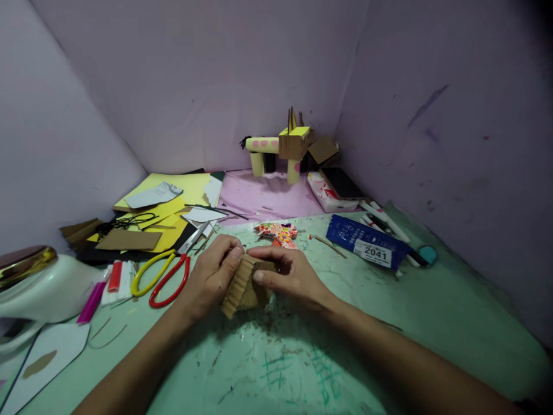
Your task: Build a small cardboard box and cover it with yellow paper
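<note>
Corrugated cardboard piece gripped by both hands' closed fingers over scuffed green table, lilac walls behind.

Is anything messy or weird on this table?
Yes. The green table is scribbled and stained near the hands. Paper scraps lie scattered beside the scissors. The corrugated cardboard both hands hold looks bent.

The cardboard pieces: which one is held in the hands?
The corrugated cardboard piece, gripped between the left hand and right hand. The flat brown cardboard piece lies untouched on the yellow paper at the left.
</note>
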The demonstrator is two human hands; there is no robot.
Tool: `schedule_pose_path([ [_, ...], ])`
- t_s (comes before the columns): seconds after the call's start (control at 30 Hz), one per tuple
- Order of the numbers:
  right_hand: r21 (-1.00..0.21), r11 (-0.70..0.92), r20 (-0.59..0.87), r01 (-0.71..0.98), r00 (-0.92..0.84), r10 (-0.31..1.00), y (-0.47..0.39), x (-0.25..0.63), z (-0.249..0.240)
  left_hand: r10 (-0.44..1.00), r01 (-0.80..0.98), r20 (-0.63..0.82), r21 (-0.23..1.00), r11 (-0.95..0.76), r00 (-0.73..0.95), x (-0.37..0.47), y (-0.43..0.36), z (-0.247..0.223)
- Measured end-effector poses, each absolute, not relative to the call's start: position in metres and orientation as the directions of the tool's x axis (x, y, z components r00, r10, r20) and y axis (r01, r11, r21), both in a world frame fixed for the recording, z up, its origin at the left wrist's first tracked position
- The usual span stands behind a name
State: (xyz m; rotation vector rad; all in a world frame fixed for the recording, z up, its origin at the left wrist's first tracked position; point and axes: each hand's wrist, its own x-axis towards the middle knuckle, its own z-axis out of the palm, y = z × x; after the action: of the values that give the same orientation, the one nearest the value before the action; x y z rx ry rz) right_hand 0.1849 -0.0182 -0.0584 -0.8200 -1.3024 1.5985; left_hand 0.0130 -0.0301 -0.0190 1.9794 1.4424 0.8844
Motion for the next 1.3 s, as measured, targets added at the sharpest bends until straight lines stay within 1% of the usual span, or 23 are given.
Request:
schedule_pose_path([
  [0.1,-0.967,-0.084,0.040,-0.239,-0.472,0.881,-0.018,0.192,-0.055,0.960,0.620,0.173,0.736,-0.273,0.218,0.013,-0.030,-0.017],
  [0.17,-0.969,-0.075,0.053,-0.236,-0.493,0.868,-0.019,0.196,-0.051,0.959,0.625,0.170,0.729,-0.277,0.226,0.013,-0.029,-0.017],
  [0.37,-0.976,0.079,0.167,-0.205,-0.458,0.873,-0.014,0.199,-0.053,0.952,0.622,0.169,0.725,-0.296,0.257,0.013,-0.030,-0.019],
  [0.47,-0.969,0.110,0.200,-0.222,-0.440,0.875,-0.011,0.199,-0.057,0.942,0.621,0.196,0.712,-0.328,0.272,0.014,-0.030,-0.020],
  [0.6,-0.968,0.102,0.194,-0.230,-0.423,0.885,-0.010,0.199,-0.058,0.933,0.629,0.220,0.692,-0.354,0.284,0.016,-0.030,-0.019],
  [0.73,-0.974,0.037,0.136,-0.224,-0.447,0.884,-0.012,0.201,-0.055,0.955,0.692,0.152,0.661,-0.290,0.255,0.017,-0.032,-0.016],
  [0.8,-0.972,-0.024,0.093,-0.234,-0.473,0.876,-0.012,0.202,-0.055,0.960,0.738,0.112,0.618,-0.269,0.256,0.018,-0.033,-0.014],
  [0.9,-0.944,-0.123,0.044,-0.307,-0.486,0.873,-0.011,0.202,-0.055,0.968,0.825,0.078,0.511,-0.244,0.238,0.022,-0.033,-0.012],
  [1.03,-0.891,-0.208,-0.023,-0.403,-0.419,0.908,-0.010,0.201,-0.053,0.976,0.905,0.045,0.368,-0.215,0.214,0.033,-0.029,-0.009],
  [1.1,-0.887,-0.171,-0.020,-0.430,-0.332,0.943,-0.011,0.201,-0.050,0.978,0.932,0.017,0.299,-0.205,0.209,0.039,-0.025,-0.007],
  [1.2,-0.869,-0.021,0.060,-0.494,-0.148,0.987,-0.014,0.204,-0.043,0.978,0.961,-0.019,0.190,-0.201,0.208,0.048,-0.021,-0.002],
  [1.3,-0.847,0.099,0.117,-0.523,-0.001,0.993,-0.015,0.211,-0.038,0.968,0.967,-0.011,0.065,-0.248,0.249,0.056,-0.019,0.002],
])
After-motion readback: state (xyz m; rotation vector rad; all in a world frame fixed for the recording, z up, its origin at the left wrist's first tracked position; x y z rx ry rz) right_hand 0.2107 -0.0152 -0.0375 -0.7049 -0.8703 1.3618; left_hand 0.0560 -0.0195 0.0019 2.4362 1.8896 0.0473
